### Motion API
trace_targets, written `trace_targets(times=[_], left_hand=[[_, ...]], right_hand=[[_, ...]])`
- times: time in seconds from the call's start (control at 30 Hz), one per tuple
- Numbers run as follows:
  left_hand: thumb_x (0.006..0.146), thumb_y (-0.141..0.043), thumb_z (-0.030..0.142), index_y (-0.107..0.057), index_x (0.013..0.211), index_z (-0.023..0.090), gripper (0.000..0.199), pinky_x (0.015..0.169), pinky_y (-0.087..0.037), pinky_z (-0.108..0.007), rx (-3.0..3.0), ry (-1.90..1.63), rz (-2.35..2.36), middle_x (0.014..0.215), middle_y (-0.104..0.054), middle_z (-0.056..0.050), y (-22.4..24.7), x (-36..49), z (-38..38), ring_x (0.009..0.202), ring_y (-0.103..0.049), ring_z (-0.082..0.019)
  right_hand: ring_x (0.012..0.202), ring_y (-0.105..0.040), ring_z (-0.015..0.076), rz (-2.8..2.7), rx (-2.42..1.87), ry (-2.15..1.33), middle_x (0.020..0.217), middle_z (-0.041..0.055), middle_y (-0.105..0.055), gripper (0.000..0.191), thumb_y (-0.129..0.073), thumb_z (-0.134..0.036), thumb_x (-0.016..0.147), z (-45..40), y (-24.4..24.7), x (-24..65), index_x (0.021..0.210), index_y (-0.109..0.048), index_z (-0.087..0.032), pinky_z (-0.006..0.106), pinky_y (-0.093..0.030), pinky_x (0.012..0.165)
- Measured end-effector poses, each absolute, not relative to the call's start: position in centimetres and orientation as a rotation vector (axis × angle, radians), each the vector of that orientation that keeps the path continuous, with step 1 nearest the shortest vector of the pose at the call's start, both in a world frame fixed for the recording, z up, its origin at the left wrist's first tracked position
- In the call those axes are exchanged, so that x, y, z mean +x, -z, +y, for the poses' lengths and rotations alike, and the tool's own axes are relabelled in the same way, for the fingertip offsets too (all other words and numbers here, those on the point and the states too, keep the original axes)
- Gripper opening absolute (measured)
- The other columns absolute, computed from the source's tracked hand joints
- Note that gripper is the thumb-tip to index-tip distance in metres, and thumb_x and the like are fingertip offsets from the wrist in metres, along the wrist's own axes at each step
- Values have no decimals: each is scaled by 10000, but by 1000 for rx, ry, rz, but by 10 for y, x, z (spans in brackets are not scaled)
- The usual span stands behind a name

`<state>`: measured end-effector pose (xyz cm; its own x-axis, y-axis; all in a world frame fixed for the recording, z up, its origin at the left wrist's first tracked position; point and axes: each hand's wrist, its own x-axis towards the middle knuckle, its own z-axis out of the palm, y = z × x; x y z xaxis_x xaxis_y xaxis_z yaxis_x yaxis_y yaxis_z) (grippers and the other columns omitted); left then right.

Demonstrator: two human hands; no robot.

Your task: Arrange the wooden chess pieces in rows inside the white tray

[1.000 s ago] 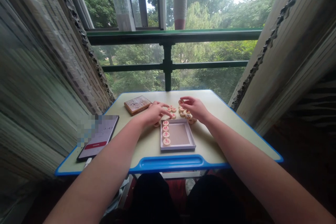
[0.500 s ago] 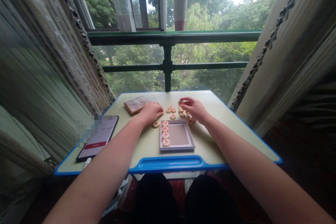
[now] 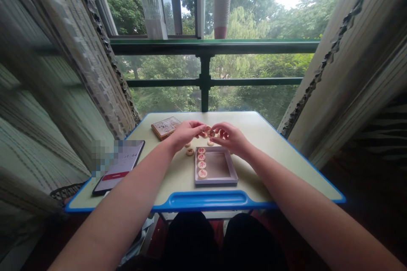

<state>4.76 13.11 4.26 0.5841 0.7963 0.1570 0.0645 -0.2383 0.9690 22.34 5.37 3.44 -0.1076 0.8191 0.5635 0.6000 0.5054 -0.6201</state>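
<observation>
Over the far middle of the table, my two hands are close together. My right hand (image 3: 231, 139) pinches a round wooden Chinese chess piece (image 3: 211, 133) between thumb and fingers. At the fingertips of my left hand (image 3: 190, 130), which are closed, is another Chinese chess piece (image 3: 207, 128); the fingers partly cover it. Nearer to me lies a shallow white box tray (image 3: 237, 178), with a column of red-lettered pieces (image 3: 202, 164) along its left side. One loose piece (image 3: 190, 152) rests left of the tray, and others behind it are mostly hidden by my hands.
A flat box with a printed lid (image 3: 165, 126) lies at the back left. At the left edge is a phone (image 3: 119, 169) with a lit screen. The small table (image 3: 270, 169) has a blue rim and a front groove (image 3: 206, 198). Beyond it stands a green railing (image 3: 206, 82).
My right hand has moved left with its piece, away from the pile on the right. My left hand has shifted right and slightly away from me, so the two hands now nearly meet.
</observation>
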Motion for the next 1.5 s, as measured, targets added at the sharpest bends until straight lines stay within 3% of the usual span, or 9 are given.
trace_targets(times=[0.17,0.33,0.47,0.57,0.63,0.77,1.03,1.37,1.5], left_hand=[[678,-739,300,-654,842,97,274,701,-476,-278,1422,-800,587,773,-689,-71,-44,46,130,689,-629,-130],[706,-730,212,-621,889,84,249,848,-499,-364,1307,-717,501,847,-698,-108,-46,45,125,798,-673,-184],[729,-702,145,-583,982,99,283,856,-509,-383,1273,-719,522,843,-700,-104,-49,44,123,792,-687,-196],[748,-676,121,-579,986,99,258,866,-511,-378,1255,-733,541,844,-701,-109,-50,44,123,807,-689,-200],[754,-663,107,-579,961,97,223,865,-515,-375,1252,-719,549,846,-700,-113,-50,44,123,810,-689,-203],[772,-637,91,-560,928,99,174,858,-518,-354,1237,-689,532,847,-697,-114,-49,45,123,809,-688,-189],[747,-682,128,-545,891,102,201,840,-518,-348,1262,-649,514,849,-686,-100,-46,47,122,789,-683,-173],[651,-773,217,-550,989,130,414,777,-512,-343,1393,-576,555,880,-691,-104,-51,40,122,823,-674,-196],[684,-730,365,-591,1019,134,430,577,-470,-227,1462,-550,580,939,-668,-115,-54,42,121,724,-644,-148]], right_hand=[[579,-514,104,-1693,-1177,-456,702,-6,-579,253,-666,-330,699,55,-33,223,863,-540,-184,245,-438,539],[566,-544,105,-1549,-1150,-662,682,-35,-558,256,-623,-250,665,55,-32,220,817,-421,-204,232,-437,501],[480,-550,96,-1448,-1167,-795,713,-58,-508,286,-517,-232,686,53,-36,217,955,-419,-221,216,-416,426],[459,-528,96,-1411,-1186,-839,623,-65,-443,180,-416,-249,742,53,-39,217,913,-451,-204,205,-389,414],[449,-482,89,-1442,-1222,-761,577,-62,-416,115,-393,-280,780,53,-39,219,829,-454,-196,201,-364,417],[489,-425,68,-1680,-1262,-332,706,-28,-471,222,-576,-388,749,53,-36,222,821,-508,-189,217,-377,475],[577,-487,107,-1830,-1226,91,743,18,-570,206,-666,-324,732,56,-29,226,863,-596,-181,234,-410,556],[607,-532,125,-1850,-1209,142,726,41,-640,165,-611,-302,755,51,-33,222,852,-650,-174,234,-422,584],[588,-507,118,-1857,-1319,55,669,21,-616,175,-628,-315,719,45,-42,223,819,-661,-174,232,-397,576]])
